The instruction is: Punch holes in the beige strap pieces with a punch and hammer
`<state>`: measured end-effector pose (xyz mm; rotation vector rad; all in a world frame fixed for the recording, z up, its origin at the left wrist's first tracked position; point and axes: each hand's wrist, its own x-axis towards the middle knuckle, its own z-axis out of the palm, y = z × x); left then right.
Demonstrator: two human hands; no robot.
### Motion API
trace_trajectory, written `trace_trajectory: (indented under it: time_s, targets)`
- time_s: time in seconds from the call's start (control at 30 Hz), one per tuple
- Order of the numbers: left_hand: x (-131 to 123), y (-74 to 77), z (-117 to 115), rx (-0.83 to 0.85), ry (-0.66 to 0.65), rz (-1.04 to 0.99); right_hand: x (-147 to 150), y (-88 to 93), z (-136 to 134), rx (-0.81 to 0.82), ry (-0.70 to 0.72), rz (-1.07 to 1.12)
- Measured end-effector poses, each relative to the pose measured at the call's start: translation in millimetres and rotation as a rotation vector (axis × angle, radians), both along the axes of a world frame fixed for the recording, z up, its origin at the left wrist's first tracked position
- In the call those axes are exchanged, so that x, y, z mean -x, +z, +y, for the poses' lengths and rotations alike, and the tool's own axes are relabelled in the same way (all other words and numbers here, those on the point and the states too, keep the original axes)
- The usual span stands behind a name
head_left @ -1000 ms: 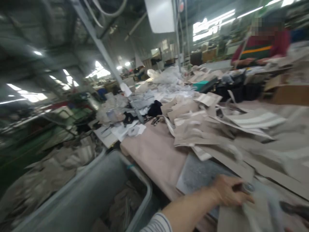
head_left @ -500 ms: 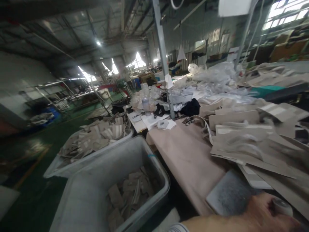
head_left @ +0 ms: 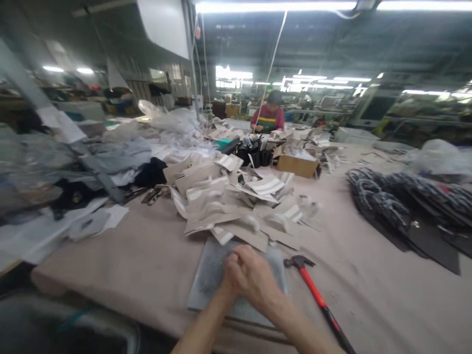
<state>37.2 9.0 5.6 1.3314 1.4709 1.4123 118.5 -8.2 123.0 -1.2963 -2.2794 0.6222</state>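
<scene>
At eight o'clock from the grey slab [head_left: 202,287] on the covered table is a bin's rim [head_left: 121,322], blurred. White papers [head_left: 94,221] lie at ten. Over the slab, the left hand [head_left: 231,278] curls its fingers against the right hand [head_left: 255,270], also curled; I cannot tell whether either grips anything. At twelve, a heap of pale cut pieces [head_left: 217,196] reaches the slab's far edge; well beyond sits a co-worker [head_left: 269,118]. A cardboard box [head_left: 297,166] stands at one o'clock. Just beside the slab at three, a claw hammer [head_left: 313,287] slants its red-and-black handle toward five. Dark pieces [head_left: 401,211] are heaped at two, farther right.
</scene>
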Motion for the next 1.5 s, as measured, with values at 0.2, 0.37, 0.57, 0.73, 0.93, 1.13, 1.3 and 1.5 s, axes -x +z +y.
trace_trajectory:
  time_s: [0.2, 0.37, 0.57, 0.73, 0.93, 1.13, 1.3, 1.5]
  targets:
    - [6.6, -11.8, 3.0, -0.024, 0.052, 0.102, -94.6, -34.3, 108.0, -0.112, -0.399, -0.257]
    - [6.1, -20.0, 5.5, -0.014, 0.039, 0.178, -116.5, -40.6, 159.9, -0.061, -0.296, -0.347]
    - [7.4, -17.9, 4.4, 0.005, 0.041, 0.208, -109.4, -5.7, 161.4, -0.09, -0.238, -0.45]
    - [9.1, -11.6, 4.5, 0.039, 0.05, 0.172, -115.6, 15.2, 105.0, -0.079, -0.245, -0.499]
    - [11.3, -13.1, 3.1, 0.052, 0.055, 0.111, -97.8, -47.5, -6.1, 0.012, -0.202, -0.331]
    - [14.5, -18.7, 6.1, 0.062, 0.016, -0.078, -83.6, -88.0, -47.5, -0.08, -0.184, 0.221]
    - [14.5, -7.8, 9.8, 0.043, 0.019, -0.218, -90.3, -91.6, -45.4, 0.013, -0.052, 0.373]
    - [10.4, 3.5, 2.1, -0.003, -0.029, -0.152, -84.7, -116.0, -48.0, -0.018, -0.229, 0.372]
